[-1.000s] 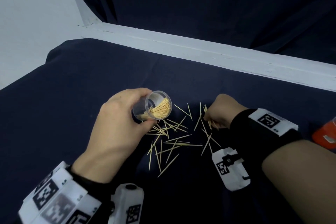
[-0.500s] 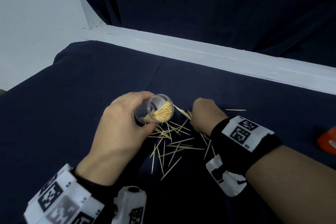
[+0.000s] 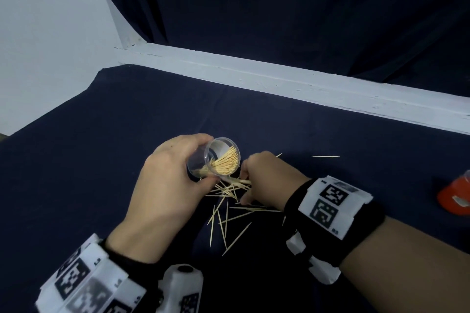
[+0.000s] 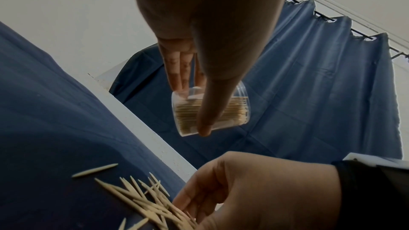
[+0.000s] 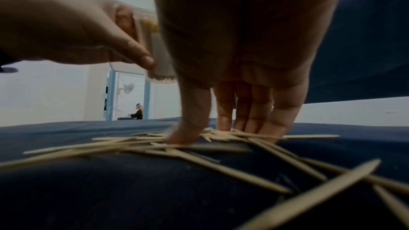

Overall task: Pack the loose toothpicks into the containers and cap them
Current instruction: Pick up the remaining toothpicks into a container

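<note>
From the head view, I am holding the clear container tilted in my left hand, fingers and thumb curled round its wall, its open mouth facing my right hand, which is bunching loose toothpicks on the dark-clothed surface; one stray toothpick is lying well apart to the right, and an orange cap is sitting at the far right edge. In the left wrist view, my thumb is crossing the container, already part full of sticks lying lengthwise. In the right wrist view, my right fingers and thumb are pressing down on the pile, closing to a pinch; I cannot tell whether any stick is lifted yet. These are feeling likely light, stiff, thin and sharp-tipped, so I am judging it best to gather several parallel and take them at mid-length, not at the points, since single ones would slip on cloth.
</note>
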